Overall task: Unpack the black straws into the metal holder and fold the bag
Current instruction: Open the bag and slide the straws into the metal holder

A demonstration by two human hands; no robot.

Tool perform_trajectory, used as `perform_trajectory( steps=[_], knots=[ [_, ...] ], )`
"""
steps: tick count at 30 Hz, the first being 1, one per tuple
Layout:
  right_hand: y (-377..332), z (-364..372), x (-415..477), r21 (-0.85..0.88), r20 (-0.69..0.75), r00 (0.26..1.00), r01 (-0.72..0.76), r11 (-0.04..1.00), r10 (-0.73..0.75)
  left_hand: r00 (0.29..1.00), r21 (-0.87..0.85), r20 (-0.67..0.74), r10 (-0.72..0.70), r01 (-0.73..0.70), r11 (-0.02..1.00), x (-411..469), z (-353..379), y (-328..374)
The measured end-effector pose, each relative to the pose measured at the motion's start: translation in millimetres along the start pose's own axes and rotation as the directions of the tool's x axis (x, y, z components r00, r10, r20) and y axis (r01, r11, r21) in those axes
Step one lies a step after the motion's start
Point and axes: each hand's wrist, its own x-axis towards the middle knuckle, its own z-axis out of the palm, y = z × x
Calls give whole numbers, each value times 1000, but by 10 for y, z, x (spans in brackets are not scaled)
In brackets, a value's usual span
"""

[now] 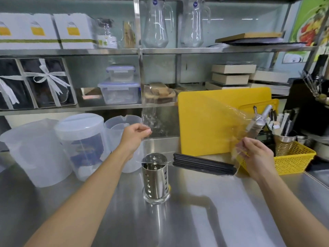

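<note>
You have the black straws (204,164) out of the bag (210,120); they lie in a bundle on the counter just right of the metal holder (155,177), which looks empty. Loading and folding remain. Your left hand (132,137) pinches one end of the clear bag above the holder, fingers closed; your right hand (256,155) grips the other end, fingers curled shut.

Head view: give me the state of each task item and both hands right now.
Black straws: out of the bag, lying bundled on the counter.
Metal holder: upright, no straws in it.
Clear bag: stretched between both hands, unfolded.
Left hand: pinching one bag edge.
Right hand: gripping the other end.
</note>
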Motion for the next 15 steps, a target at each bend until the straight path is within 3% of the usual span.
perform_trajectory(
  steps=[9,15],
  knots=[
    [-153,12,188,-82,79,993,90,993,-83,990,-85,-50,-135,130,988,9,212,-248],
    [-253,45,355,-83,144,984,119,989,-106,969,-247,-36,-243,227,942,104,376,-335]
  ],
)
